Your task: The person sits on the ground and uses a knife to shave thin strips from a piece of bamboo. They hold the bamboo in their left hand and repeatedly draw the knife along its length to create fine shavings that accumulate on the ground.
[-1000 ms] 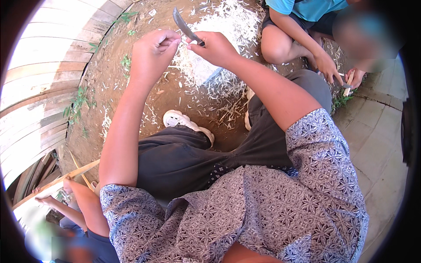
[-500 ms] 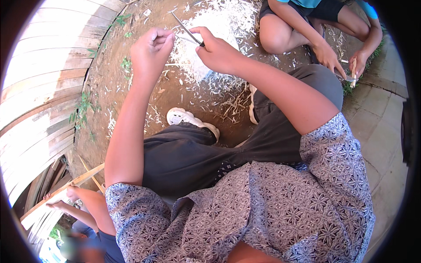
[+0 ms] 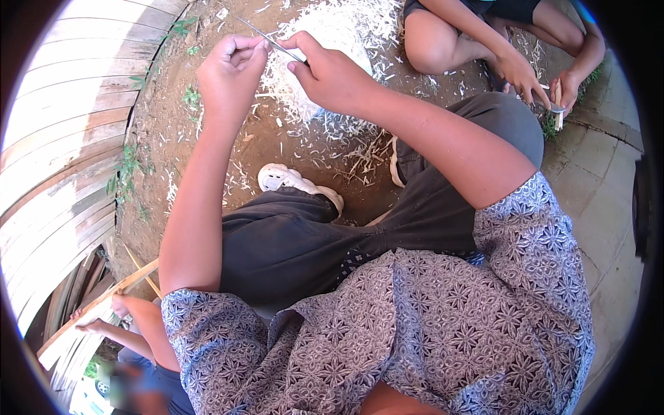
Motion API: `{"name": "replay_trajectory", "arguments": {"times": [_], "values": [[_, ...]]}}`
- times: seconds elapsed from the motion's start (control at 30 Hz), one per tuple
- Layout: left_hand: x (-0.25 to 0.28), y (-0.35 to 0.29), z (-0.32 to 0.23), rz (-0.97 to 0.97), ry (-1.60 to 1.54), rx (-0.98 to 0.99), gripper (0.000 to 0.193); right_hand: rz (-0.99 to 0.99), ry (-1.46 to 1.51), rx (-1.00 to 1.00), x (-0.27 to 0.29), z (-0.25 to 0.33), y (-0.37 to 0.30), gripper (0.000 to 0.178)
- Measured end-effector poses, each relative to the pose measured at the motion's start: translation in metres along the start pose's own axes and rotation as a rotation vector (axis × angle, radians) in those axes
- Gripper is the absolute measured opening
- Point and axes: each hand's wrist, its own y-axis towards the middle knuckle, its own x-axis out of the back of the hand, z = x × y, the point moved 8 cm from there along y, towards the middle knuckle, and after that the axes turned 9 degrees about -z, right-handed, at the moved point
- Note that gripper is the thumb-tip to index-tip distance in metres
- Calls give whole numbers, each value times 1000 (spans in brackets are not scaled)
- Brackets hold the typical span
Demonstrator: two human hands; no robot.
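Observation:
My right hand [image 3: 334, 79] is closed round the handle of a knife [image 3: 257, 32], whose narrow blade slants up and to the left past my other fingertips. Thumb and fingers of my left hand [image 3: 232, 79] are pinched together right beside the blade. They hold a thin pale strip, mostly hidden by the fingers and hard to make out against the bright ground. Beneath both hands lies a heap of white curled shavings [image 3: 339, 41], partly on a pale sheet.
At the upper right a seated person's hands [image 3: 522, 79] work a blade on a pale stick [image 3: 559, 104]. A plank wall [image 3: 76, 104] curves along the left. Another person's arms [image 3: 117, 332] hold a long wooden piece at the lower left. Paving [image 3: 595, 180] lies to the right.
Both hands have shifted slightly up and left. The knife blade has tilted flatter and moved left, closer across the left fingertips. The neighbour's hands have moved a little on their stick.

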Motion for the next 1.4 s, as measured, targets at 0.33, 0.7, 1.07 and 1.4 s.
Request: {"name": "replay_trajectory", "arguments": {"times": [0.33,0.7,1.07,1.4], "values": [[11,8,12,-38,72,10,19,135,-214,-210,-2,-82,-34,35],[6,3,13,-21,-61,33,18,35,-6,-20,-5,3,12,35],[19,9,17,-28,48,45,16,128,-152,-165,1,-60,-17,34],[14,3,18,-28,-18,22,16,121,-105,-104,-20,-24,4,35]]}}
